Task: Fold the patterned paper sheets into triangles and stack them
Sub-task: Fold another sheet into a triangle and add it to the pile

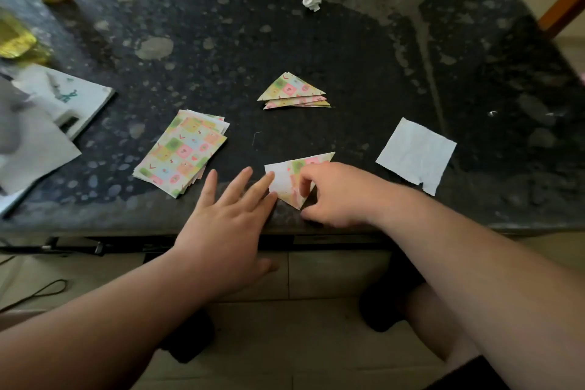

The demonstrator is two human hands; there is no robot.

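One folded sheet, under right hand

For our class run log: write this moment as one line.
step: folding sheet into triangle | left hand: flat, touching sheet | right hand: pinching sheet | triangle stack: farther back | unfolded pile: left of hands

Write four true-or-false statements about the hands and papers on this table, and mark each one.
1. The right hand pinches the half-folded sheet. True.
2. The left hand grips the pile of unfolded sheets. False: its straight fingers touch the half-folded sheet; the pile lies apart.
3. The stack of triangles lies beyond the half-folded sheet. True.
4. The crumpled white ball sits on the plain white square. False: the ball lies apart, farther from the person.
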